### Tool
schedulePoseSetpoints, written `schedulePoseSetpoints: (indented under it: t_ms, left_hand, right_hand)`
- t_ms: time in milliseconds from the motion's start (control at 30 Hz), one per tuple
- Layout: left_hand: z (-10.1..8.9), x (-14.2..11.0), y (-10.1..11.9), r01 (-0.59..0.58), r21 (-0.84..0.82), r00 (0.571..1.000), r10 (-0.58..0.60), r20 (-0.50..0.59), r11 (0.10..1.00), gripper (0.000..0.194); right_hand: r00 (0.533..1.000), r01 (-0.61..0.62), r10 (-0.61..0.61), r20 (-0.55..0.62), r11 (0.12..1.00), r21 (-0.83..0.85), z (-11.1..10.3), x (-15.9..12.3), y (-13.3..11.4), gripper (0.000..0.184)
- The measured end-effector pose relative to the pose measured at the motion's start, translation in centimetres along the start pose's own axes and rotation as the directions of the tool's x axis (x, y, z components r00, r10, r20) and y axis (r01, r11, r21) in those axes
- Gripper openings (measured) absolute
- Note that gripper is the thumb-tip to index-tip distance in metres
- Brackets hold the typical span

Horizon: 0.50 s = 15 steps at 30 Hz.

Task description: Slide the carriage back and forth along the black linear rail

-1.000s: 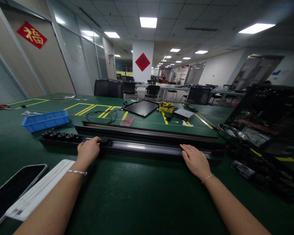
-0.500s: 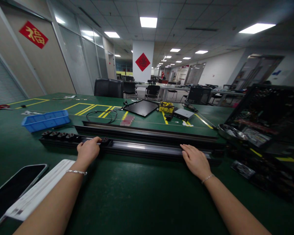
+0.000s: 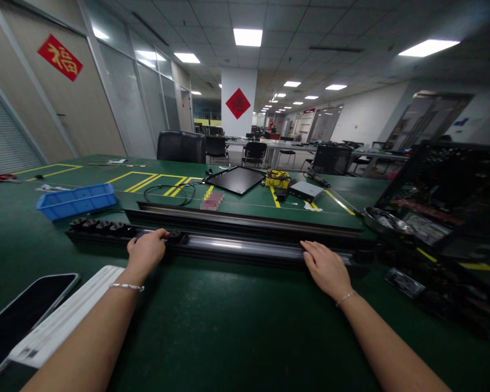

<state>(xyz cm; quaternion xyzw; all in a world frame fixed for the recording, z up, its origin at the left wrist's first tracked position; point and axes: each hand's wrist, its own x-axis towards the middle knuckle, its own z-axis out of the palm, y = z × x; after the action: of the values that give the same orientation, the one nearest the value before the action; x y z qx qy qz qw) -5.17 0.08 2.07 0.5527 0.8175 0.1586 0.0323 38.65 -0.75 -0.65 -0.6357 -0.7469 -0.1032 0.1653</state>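
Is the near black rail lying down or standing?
Lying down: the near rail stretches along the table, left hand and right hand on it.

your tabletop (image 3: 212, 326): dark green, yellow line markings
your near rail (image 3: 237, 245): black, shiny grey strip along it
rail modules (image 3: 104, 225): black, greyish tops
your bin (image 3: 75, 202): plain blue
your phone (image 3: 24, 313): black screen, pale grey rim
long slab (image 3: 71, 310): white, grey print
your bracelets (image 3: 126, 286): silver
door poster (image 3: 60, 57): red, gold character
pillar poster (image 3: 237, 103): red, dark character
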Motion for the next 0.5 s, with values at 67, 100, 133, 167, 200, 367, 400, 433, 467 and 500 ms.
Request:
schedulePoseSetpoints:
  t_ms: [67, 100, 133, 167, 200, 367, 400, 433, 467, 500]
  left_hand:
    - [-0.01, -0.03, 0.04, -0.002, -0.018, 1.0, 0.002, -0.003, 1.0, 0.036]
    - [-0.03, -0.04, 0.07, 0.002, -0.024, 1.0, -0.002, -0.006, 1.0, 0.036]
    - [-0.05, -0.05, 0.11, 0.006, -0.028, 1.0, -0.006, -0.009, 1.0, 0.036]
    - [-0.07, -0.06, 0.14, 0.011, -0.03, 1.0, -0.011, -0.01, 0.999, 0.036]
    - [-0.1, -0.06, 0.17, 0.017, -0.03, 1.0, -0.018, -0.009, 0.999, 0.036]
    - [-0.17, -0.04, 0.21, 0.032, -0.004, 0.999, -0.032, 0.008, 0.999, 0.037]
    - [-0.18, -0.03, 0.2, 0.028, 0.001, 1.0, -0.028, 0.009, 1.0, 0.037]
    - [-0.19, -0.03, 0.2, 0.02, 0.003, 1.0, -0.02, 0.009, 1.0, 0.037]
    - [-0.2, -0.03, 0.2, 0.023, 0.006, 1.0, -0.023, 0.009, 1.0, 0.037]
    - [-0.21, -0.02, 0.21, 0.021, 0.007, 1.0, -0.021, 0.012, 1.0, 0.037]
  right_hand:
    - [1.0, -0.008, 0.008, 0.003, 1.0, -0.001, -0.05, -0.02, -0.06, 0.044]
    - [1.0, -0.011, 0.011, 0.005, 1.0, 0.0, -0.07, -0.02, -0.08, 0.044]
    - [1.0, -0.014, 0.014, 0.006, 1.0, 0.0, -0.1, -0.02, -0.11, 0.044]
    - [1.0, -0.015, 0.015, 0.008, 1.0, 0.001, -0.12, -0.02, -0.12, 0.044]
    - [1.0, -0.015, 0.015, 0.01, 1.0, 0.001, -0.14, -0.01, -0.13, 0.045]
    - [1.0, -0.01, 0.01, 0.014, 1.0, 0.0, -0.11, 0.05, -0.09, 0.045]
    - [1.0, -0.009, 0.009, 0.013, 1.0, 0.0, -0.08, 0.05, -0.07, 0.045]
    - [1.0, -0.008, 0.008, 0.012, 1.0, 0.0, -0.06, 0.06, -0.05, 0.045]
    - [1.0, -0.008, 0.008, 0.011, 1.0, -0.001, -0.03, 0.06, -0.03, 0.045]
    - [1.0, -0.006, 0.006, 0.01, 1.0, -0.002, 0.0, 0.06, -0.01, 0.045]
